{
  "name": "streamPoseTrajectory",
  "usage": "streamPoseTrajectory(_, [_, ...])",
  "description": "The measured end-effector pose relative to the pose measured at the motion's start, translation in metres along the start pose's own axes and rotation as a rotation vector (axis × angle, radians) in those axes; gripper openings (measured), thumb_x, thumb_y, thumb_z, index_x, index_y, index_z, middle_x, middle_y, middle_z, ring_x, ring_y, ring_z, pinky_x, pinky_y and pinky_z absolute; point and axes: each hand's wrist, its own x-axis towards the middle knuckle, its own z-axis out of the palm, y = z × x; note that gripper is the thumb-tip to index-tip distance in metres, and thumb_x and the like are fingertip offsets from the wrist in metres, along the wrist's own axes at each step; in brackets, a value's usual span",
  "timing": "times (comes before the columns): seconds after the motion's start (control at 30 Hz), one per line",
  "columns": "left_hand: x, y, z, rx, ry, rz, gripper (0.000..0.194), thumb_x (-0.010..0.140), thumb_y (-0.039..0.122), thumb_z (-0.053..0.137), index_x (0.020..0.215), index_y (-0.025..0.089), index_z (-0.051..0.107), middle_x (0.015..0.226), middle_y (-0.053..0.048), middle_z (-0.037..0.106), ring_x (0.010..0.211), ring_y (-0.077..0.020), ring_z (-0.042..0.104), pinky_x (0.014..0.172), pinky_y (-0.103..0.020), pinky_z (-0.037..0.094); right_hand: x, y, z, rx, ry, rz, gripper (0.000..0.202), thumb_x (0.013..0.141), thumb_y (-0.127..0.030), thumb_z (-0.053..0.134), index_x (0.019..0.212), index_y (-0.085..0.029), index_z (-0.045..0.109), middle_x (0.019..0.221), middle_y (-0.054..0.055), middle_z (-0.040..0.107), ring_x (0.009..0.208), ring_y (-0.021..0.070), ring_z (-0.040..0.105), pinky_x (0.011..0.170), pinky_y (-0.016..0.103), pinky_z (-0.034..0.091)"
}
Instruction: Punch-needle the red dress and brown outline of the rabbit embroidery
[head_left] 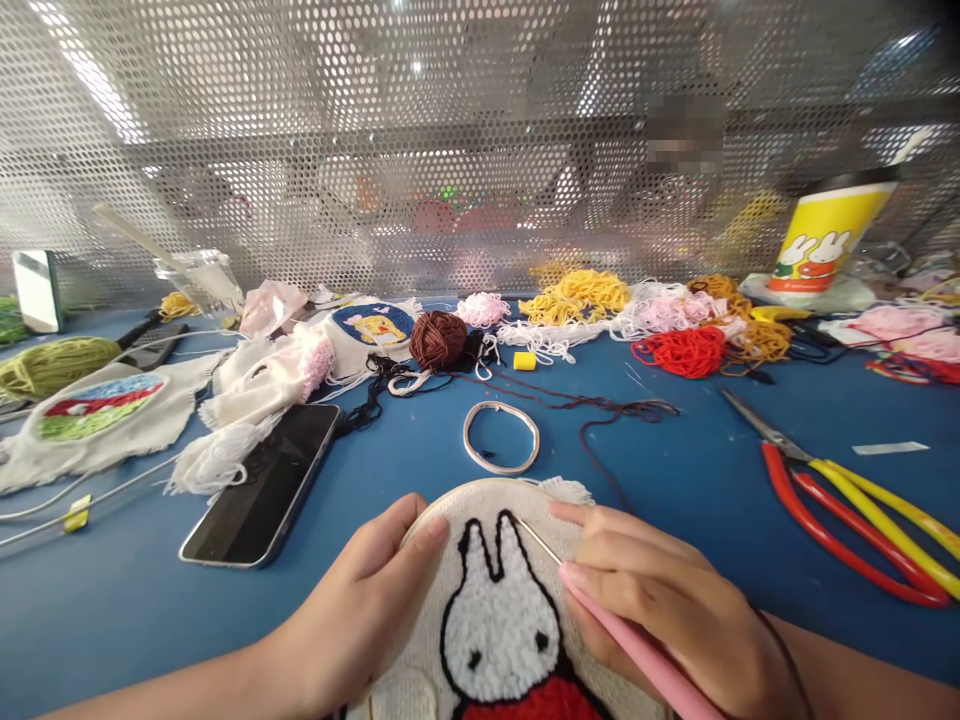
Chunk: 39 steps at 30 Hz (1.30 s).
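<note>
An embroidery hoop (pixel 465 488) with cream cloth sits at the bottom centre, bearing a white rabbit (pixel 501 620) outlined in black above a red body. My left hand (pixel 367 590) grips the hoop's left rim, its thumb on the cloth. In my right hand (pixel 652 590) is a pink-handled punch needle (pixel 637 640), held between closed fingers. The metal tip meets the cloth at the top of the rabbit's right ear. A dark brown thread runs across the blue table behind my right hand.
A phone (pixel 262 495) lies left of the hoop, a small ring (pixel 501 437) just beyond it. Red and yellow scissors (pixel 847 500) rest at right. Yarn, a brown ball (pixel 438 340) and a yellow cup (pixel 829 235) line the back before a perforated metal screen (pixel 450 130).
</note>
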Motion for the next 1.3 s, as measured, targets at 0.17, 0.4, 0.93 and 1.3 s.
streamPoseTrajectory(0.17, [0.0, 0.0, -0.001, 0.015, 0.001, 0.014, 0.038, 0.071, 0.055, 0.037, 0.074, 0.019, 0.049, 0.058, 0.003, 0.049, 0.057, -0.0136, 0.046, 0.051, -0.023, 0.04, 0.003, 0.001, -0.001, 0.004, -0.017, -0.022, 0.026, 0.066, 0.003, 0.047, 0.082, -0.017, 0.05, 0.058, -0.002, 0.048, 0.057, 0.0094, 0.042, 0.085, 0.038, 0.043])
streamPoseTrajectory(0.4, [0.003, -0.001, -0.004, 0.069, -0.021, -0.006, 0.038, 0.069, 0.058, 0.038, 0.077, 0.023, 0.051, 0.057, 0.002, 0.049, 0.058, -0.0174, 0.049, 0.05, -0.027, 0.04, -0.002, -0.001, 0.003, -0.094, -0.095, 0.067, 0.018, 0.077, -0.007, 0.038, 0.07, -0.015, 0.053, 0.057, 0.001, 0.048, 0.057, 0.0116, 0.047, 0.088, 0.035, 0.041])
streamPoseTrajectory(0.93, [0.001, 0.0, -0.001, -0.031, 0.042, 0.043, 0.03, 0.07, 0.048, 0.045, 0.066, 0.018, 0.049, 0.053, 0.005, 0.046, 0.052, -0.0118, 0.043, 0.046, -0.021, 0.037, 0.0, 0.0, 0.001, -0.054, -0.089, -0.013, 0.021, 0.078, -0.006, 0.037, 0.07, -0.013, 0.055, 0.06, 0.001, 0.048, 0.062, 0.0115, 0.044, 0.09, 0.041, 0.037])
streamPoseTrajectory(1.3, [-0.001, 0.008, -0.004, 0.164, 0.081, 0.215, 0.033, 0.078, 0.047, 0.031, 0.063, 0.019, 0.037, 0.055, 0.006, 0.036, 0.051, -0.0089, 0.035, 0.045, -0.02, 0.03, 0.025, -0.004, -0.005, 0.063, 0.154, 0.003, 0.017, 0.067, -0.001, 0.046, 0.076, -0.016, 0.048, 0.06, -0.002, 0.045, 0.057, 0.0088, 0.042, 0.08, 0.038, 0.042])
